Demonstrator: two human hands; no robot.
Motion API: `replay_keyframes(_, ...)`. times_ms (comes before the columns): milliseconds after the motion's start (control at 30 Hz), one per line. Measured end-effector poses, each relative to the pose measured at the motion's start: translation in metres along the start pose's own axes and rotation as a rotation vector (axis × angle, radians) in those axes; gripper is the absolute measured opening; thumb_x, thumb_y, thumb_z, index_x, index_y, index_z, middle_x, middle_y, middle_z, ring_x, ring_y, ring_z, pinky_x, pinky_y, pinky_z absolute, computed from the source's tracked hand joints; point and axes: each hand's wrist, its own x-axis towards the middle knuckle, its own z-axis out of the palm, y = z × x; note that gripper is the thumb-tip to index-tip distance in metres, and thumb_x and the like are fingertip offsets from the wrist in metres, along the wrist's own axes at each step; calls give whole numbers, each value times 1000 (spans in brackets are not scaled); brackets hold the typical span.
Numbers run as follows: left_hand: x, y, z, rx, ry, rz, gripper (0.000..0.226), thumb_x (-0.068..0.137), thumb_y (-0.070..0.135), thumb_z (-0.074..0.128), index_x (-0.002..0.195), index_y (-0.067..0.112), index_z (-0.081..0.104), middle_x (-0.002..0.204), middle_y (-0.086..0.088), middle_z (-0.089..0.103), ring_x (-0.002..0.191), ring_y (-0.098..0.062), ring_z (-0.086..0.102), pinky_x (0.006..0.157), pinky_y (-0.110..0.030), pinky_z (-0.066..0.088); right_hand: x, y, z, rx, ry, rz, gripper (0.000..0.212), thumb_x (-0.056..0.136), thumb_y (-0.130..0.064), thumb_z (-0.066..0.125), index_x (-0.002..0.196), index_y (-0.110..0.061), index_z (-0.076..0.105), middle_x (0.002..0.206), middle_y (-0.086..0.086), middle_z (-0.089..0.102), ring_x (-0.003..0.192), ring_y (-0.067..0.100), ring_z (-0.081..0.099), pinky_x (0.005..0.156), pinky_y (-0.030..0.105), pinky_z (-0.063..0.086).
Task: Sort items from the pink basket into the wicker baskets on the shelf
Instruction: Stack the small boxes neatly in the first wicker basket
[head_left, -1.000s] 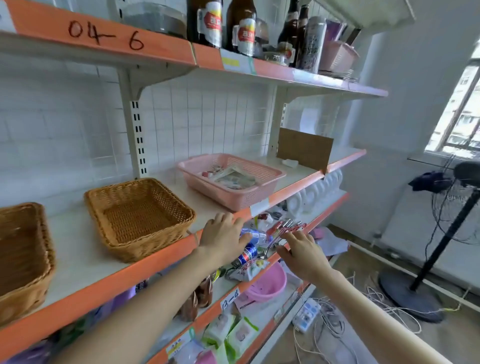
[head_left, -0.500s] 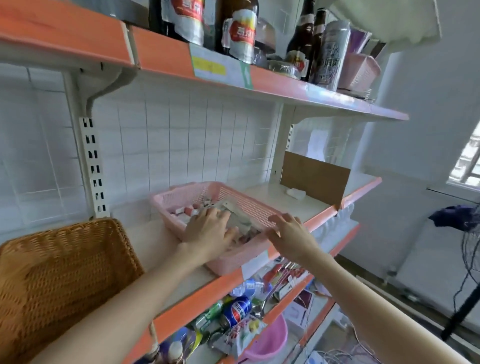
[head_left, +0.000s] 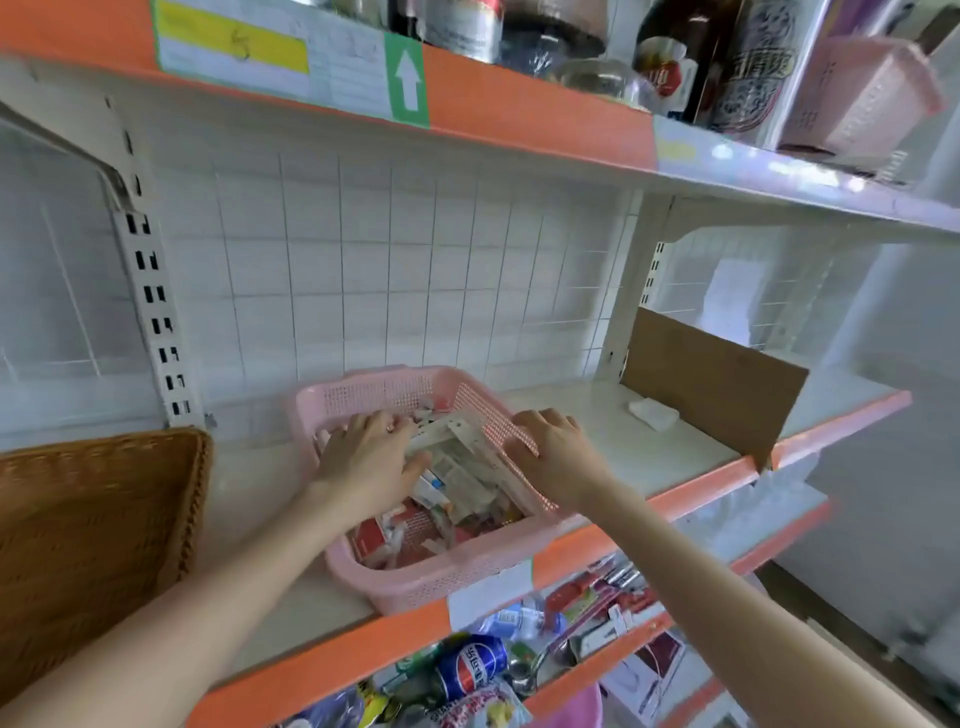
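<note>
The pink basket (head_left: 441, 582) stands on the middle shelf, filled with several small packets, paper sachets (head_left: 462, 478) and a red box (head_left: 370, 536). My left hand (head_left: 366, 460) is inside the basket, fingers spread and laid on the packets, thumb against a paper sachet. My right hand (head_left: 558, 454) holds the basket's right rim, with the thumb on the inner side and the fingers over the outer side. One wicker basket (head_left: 93, 525) sits on the same shelf at the left, cut off by the frame edge.
A brown cardboard divider (head_left: 717, 384) stands upright to the right, with a small white pad (head_left: 653, 414) in front of it. The shelf above (head_left: 519, 111) carries bottles, cans and another pink basket (head_left: 857, 98). The lower shelf holds a cola can (head_left: 470, 667) and mixed goods.
Both hands rose from the shelf's front edge to the pink basket. The left went in among the packets and the right came onto the rim. The view moved closer and to the right.
</note>
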Motion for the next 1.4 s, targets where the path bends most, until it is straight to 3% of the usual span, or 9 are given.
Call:
replay_keyframes(300, -9, -6, 0, -40, 37, -269, 47, 97, 42, 39, 139, 20, 41, 143, -4, 40, 129, -23, 39, 102, -35, 38, 58, -17, 9, -15, -137, -282, 44, 96, -32, 40, 138, -20, 38, 141, 9, 39, 130, 31, 30, 106, 43, 31)
replay_keyframes(700, -8, -7, 4, -74, 84, -326, 46, 98, 36, 41, 139, 16, 39, 141, -5, 40, 127, -22, 39, 104, -32, 33, 135, -75, 55, -127, -356, -436, 40, 92, -29, 48, 130, -15, 48, 129, 8, 53, 121, 29, 46, 102, 41, 38)
replay_keyframes(867, -8, -8, 6, -35, 79, -327, 42, 97, 37, 42, 132, 13, 45, 133, -7, 44, 122, -24, 41, 101, -34, 35, 147, -92, 69, -165, -414, -408, 38, 97, -30, 40, 122, -5, 57, 122, 10, 59, 106, 25, 57, 89, 33, 44)
replay_keyframes(933, -8, -8, 6, -26, 79, -323, 42, 97, 36, 42, 131, 13, 46, 133, -8, 45, 122, -24, 41, 101, -34, 34, 152, -96, 79, -122, -412, -385, 37, 96, -29, 44, 114, -2, 61, 105, 9, 64, 87, 22, 57, 73, 26, 46)
replay_keyframes(1000, -8, -8, 6, -18, 79, -315, 40, 96, 35, 43, 129, 12, 47, 131, -8, 47, 121, -25, 42, 100, -35, 35, 157, -98, 84, -88, -413, -345, 31, 93, -25, 50, 108, -1, 62, 90, 6, 59, 75, 18, 51, 59, 21, 39)
replay_keyframes(1100, -10, -9, 6, -16, 78, -296, 39, 95, 33, 44, 127, 11, 48, 129, -8, 48, 119, -26, 43, 99, -35, 36, 162, -98, 77, 54, -445, -292, 25, 85, -13, 61, 103, 3, 65, 86, 6, 57, 60, 10, 45, 55, 16, 37)
replay_keyframes(1233, -10, -10, 2, -161, 197, -280, 40, 96, 31, 46, 132, 14, 47, 131, -4, 49, 120, -21, 45, 95, -31, 39, 153, -86, 45, 422, -453, -188, 22, 83, 1, 59, 105, -2, 60, 86, 8, 58, 54, 10, 48, 43, 14, 41)
replay_keyframes(1400, -5, -10, -14, -387, 359, -241, 44, 91, 32, 58, 132, 17, 49, 129, 3, 54, 113, -13, 53, 94, -27, 44, 124, -61, 13, 1074, -619, -41, 31, 83, 14, 50, 103, -6, 61, 78, 17, 63, 57, 20, 61, 56, 27, 52)
